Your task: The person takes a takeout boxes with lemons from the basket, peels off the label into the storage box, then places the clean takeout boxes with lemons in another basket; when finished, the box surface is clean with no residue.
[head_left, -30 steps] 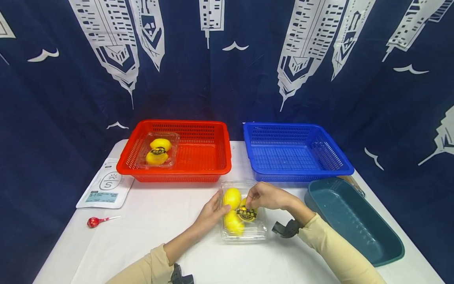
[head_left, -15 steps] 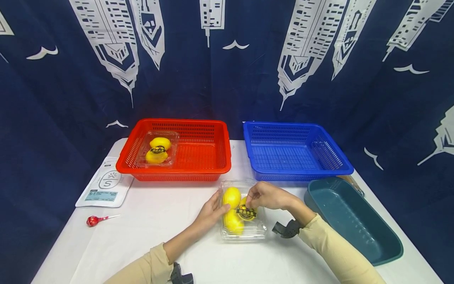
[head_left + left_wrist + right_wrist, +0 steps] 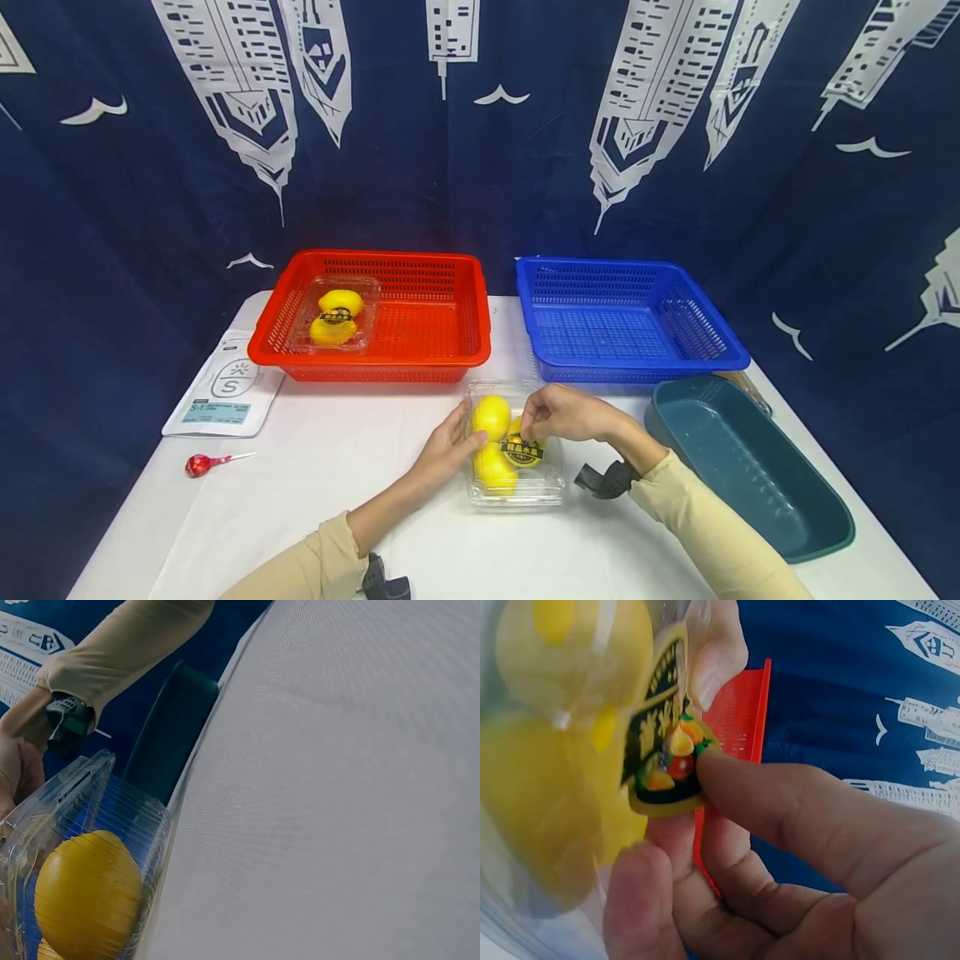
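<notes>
A clear plastic clamshell box (image 3: 525,495) with lemons (image 3: 492,418) inside lies at the middle of the table. My left hand (image 3: 444,454) grips its left side, thumb over the lid. On the lid is a round black and gold sticker (image 3: 522,451) with fruit printed on it. My right hand (image 3: 576,416) pinches the sticker's edge between thumb and forefinger. In the right wrist view that edge of the sticker (image 3: 676,754) stands away from the lid. One lemon (image 3: 88,896) shows through the box wall in the left wrist view.
Behind stand a red basket (image 3: 420,360) with another lemon box (image 3: 360,337) and a blue basket (image 3: 637,367). A dark green tub (image 3: 757,458) stands to the right. A white pouch (image 3: 225,387) and a red lollipop (image 3: 199,465) lie on the left.
</notes>
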Available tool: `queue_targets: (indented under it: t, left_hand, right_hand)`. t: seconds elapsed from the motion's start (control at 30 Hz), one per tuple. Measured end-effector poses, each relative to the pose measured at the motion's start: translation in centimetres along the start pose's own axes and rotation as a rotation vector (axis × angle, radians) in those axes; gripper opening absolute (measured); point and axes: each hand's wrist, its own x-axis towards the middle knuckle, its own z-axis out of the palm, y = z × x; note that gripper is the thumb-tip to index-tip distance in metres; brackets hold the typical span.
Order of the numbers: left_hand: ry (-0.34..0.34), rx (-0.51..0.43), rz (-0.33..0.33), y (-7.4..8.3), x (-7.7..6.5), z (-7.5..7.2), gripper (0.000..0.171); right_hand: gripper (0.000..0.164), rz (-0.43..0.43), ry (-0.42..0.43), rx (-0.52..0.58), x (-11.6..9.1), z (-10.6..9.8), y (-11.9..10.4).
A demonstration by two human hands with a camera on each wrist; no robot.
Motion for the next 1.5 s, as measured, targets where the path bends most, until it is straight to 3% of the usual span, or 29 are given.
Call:
queue_targets:
  t: [0.2, 0.33, 0.43, 0.67, 0.9, 1.5]
  left_hand:
    - [-0.006, -0.003, -0.001, 0.2, 0.1, 0.1, 0.080]
    - [-0.001, 0.002, -0.009, 0.2, 0.0, 0.1, 0.080]
    - [0.002, 0.009, -0.009, 0.1, -0.1, 0.0, 0.079]
    - [0.006, 0.013, -0.008, 0.1, 0.0, 0.0, 0.079]
    - [0.002, 0.000, -0.009, 0.2, -0.1, 0.1, 0.079]
    - [0.007, 0.004, -0.017, 0.2, 0.0, 0.2, 0.078]
  right_hand:
    - [0.004, 0.012, -0.004, -0.024, 0.1, 0.0, -0.3]
    - [0.016, 0.043, 0.021, -0.009, 0.2, 0.3, -0.6]
    - [0.024, 0.058, 0.048, -0.057, 0.2, 0.5, -0.9]
    - [0.006, 0.029, 0.099, -0.185, 0.2, 0.9, -1.3]
    - [0.006, 0.065, 0.093, -0.150, 0.3, 0.8, -1.0]
    - [0.007, 0.043, 0.050, -0.029, 0.0, 0.4, -0.8]
